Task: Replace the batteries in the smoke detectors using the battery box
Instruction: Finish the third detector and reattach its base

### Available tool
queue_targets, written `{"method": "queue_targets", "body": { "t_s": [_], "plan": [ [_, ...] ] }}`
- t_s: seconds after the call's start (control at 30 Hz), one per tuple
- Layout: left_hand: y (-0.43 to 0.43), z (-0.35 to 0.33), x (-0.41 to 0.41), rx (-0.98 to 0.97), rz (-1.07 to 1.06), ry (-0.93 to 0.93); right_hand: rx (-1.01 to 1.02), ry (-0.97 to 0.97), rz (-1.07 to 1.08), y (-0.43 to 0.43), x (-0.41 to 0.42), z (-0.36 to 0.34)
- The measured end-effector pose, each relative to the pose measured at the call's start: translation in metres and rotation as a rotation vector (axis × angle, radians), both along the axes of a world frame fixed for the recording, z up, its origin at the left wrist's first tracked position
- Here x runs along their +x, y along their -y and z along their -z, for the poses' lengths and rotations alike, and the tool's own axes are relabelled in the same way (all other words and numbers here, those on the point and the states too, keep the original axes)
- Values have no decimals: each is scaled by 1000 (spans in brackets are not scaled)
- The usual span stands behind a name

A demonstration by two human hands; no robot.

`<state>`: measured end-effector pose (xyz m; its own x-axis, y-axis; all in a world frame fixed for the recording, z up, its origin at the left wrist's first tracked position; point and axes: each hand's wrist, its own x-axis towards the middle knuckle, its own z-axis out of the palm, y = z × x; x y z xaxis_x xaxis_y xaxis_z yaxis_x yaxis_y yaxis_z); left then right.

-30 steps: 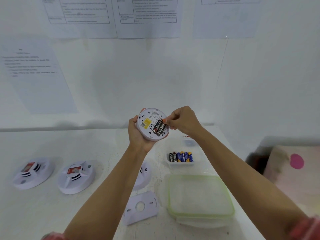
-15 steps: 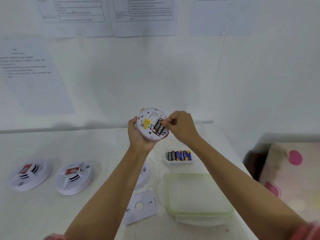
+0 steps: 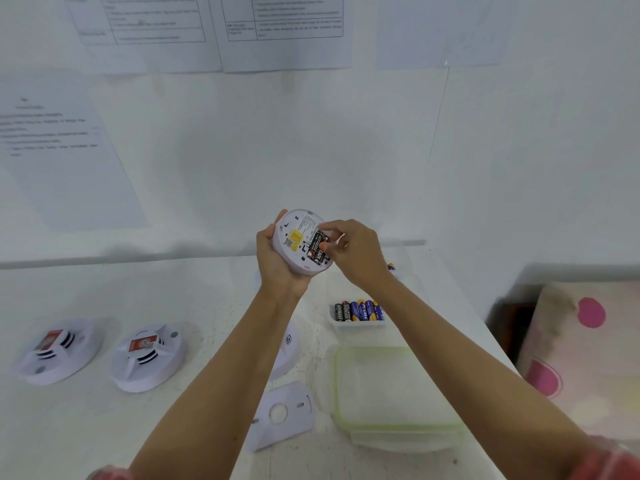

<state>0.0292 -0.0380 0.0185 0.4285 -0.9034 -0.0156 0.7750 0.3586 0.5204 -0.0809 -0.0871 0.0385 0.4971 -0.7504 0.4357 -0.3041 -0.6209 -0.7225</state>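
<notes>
- Nearest the person, well below the fingers, a flat white mounting plate (image 3: 282, 415) lies on the table (image 3: 207, 306). It is thin moulded plastic with a round centre hole and small slots.
- Just right of the plate sits a clear box (image 3: 381, 348) with a green rim, shallow, glossy and round-cornered. I cannot tell whether it is the box itself or its lid.
- Farther out, under the right wrist, a small white battery tray (image 3: 358, 326) holds a row of spare batteries (image 3: 360, 310), some black, some blue and yellow. They are smooth little cylinders that would likely roll if tipped out; each is best lifted by its middle.
- Under the left forearm a white detector (image 3: 288, 344) shows only in part. Far to the left of the fingers are two more detectors (image 3: 149, 356) — domed, vented and red-labelled.
- The held detector (image 3: 294, 244) is raised above the table with its back to the camera.
  - The left hand (image 3: 273, 265) cups it, fingers (image 3: 281, 216) curled round the rim.
  - The right hand (image 3: 356, 252) has its fingers (image 3: 334, 226) bunched, thumb and forefinger tips closed on the upper end of the fitted batteries (image 3: 318, 251).
- The shell looks light, rigid and slick, so the rim is probably the safest hold. The batteries likely sit against springs and may pop free if levered from one end.
- Beyond the fingers, printed sheets (image 3: 284, 29) hang on a white wall, their text too blurred to read.
</notes>
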Motion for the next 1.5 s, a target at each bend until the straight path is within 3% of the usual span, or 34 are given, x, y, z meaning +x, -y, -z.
{"method": "queue_targets", "body": {
  "t_s": [0.3,0.63,1.5],
  "plan": [
    [0,11,2,29,39,-12,86,-104,-23,3,-3,-1],
    [0,16,0,64,60,-42,381,-144,-131,14,-10,-19],
    [-7,18,-8,80,88,-21,401,-82,19,8,3,0]
  ]
}}
